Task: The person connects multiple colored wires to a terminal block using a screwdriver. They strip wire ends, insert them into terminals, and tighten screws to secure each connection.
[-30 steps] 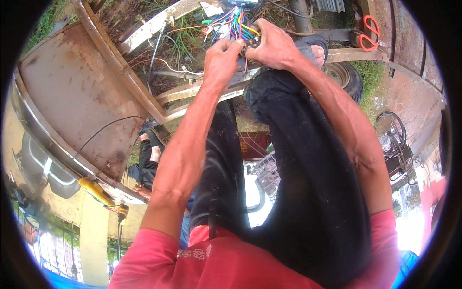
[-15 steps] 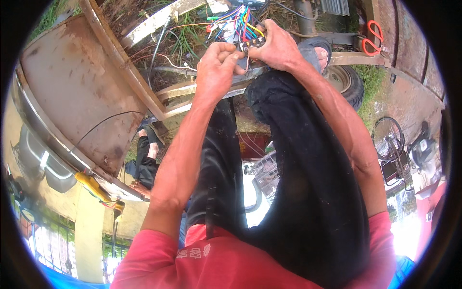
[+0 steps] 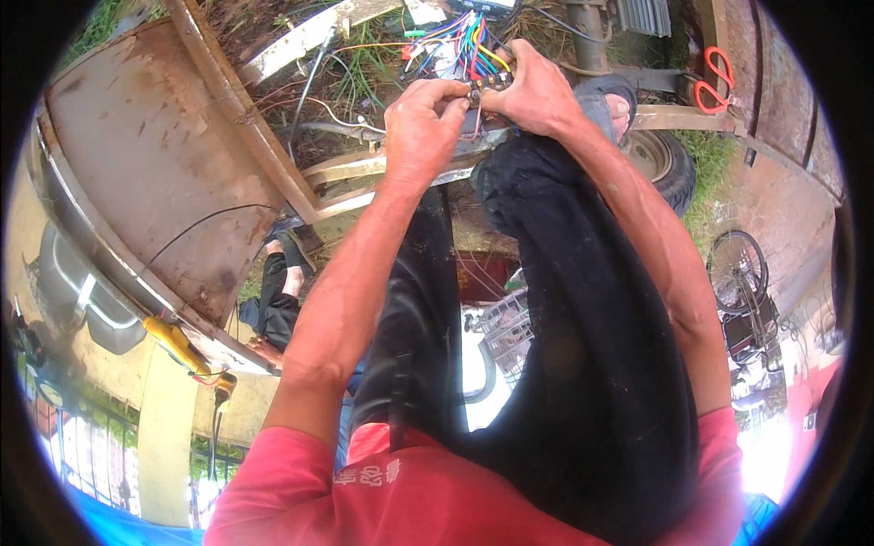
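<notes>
My right hand [image 3: 539,94] grips a small black terminal block [image 3: 496,81] between thumb and fingers. A fan of coloured wires [image 3: 469,47], blue, red, yellow and white, runs into its far side. My left hand [image 3: 424,130] is closed at the block's left end, thumb and forefinger pinched together. What lies between those fingertips is too small to make out. Below the fingertips a thin pinkish wire [image 3: 478,123] hangs from the block.
A rusty metal frame bar [image 3: 238,105] and panel [image 3: 155,173] lie at left. Red-handled scissors [image 3: 715,80] sit at the right, near a wheel [image 3: 669,168]. A yellow meter [image 3: 173,344] rests lower left, near another person's leg [image 3: 278,296]. My sandalled foot [image 3: 612,102] is beside my right hand.
My left hand has shifted slightly right and up, its fingers closing in a tighter pinch at the block. My right hand keeps its hold; the whole view has shifted slightly.
</notes>
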Tool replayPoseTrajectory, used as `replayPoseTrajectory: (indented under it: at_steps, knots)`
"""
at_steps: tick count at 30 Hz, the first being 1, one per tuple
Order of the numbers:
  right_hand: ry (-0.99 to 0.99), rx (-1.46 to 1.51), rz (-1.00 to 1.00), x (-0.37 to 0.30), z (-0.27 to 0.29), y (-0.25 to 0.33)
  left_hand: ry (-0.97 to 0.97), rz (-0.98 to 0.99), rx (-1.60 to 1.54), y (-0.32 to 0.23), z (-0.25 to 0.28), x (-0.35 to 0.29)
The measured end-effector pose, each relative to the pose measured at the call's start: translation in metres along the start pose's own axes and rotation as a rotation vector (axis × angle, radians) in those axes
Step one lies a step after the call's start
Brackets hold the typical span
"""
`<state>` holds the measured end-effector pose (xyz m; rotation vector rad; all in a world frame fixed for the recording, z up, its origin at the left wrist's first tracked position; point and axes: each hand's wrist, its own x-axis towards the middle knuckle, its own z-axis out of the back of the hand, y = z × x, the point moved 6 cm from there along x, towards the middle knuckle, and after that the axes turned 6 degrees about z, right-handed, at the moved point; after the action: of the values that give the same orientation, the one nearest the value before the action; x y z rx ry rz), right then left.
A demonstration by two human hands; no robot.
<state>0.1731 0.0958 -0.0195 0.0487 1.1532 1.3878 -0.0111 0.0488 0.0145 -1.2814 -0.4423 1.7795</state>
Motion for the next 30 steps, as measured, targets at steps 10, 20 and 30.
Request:
replayPoseTrajectory:
  at_steps: [10,20,30]
  knots:
    - [0.007,-0.002,0.065,0.003,-0.002,-0.005,-0.084,-0.232,0.046,0.004,-0.012,0.003]
    - [0.063,0.037,0.112,0.004,0.001,-0.004,-0.034,-0.268,0.058,0.005,-0.016,0.006]
    - [0.091,0.021,0.135,0.002,0.002,-0.002,-0.06,-0.347,0.116,0.001,-0.017,0.007]
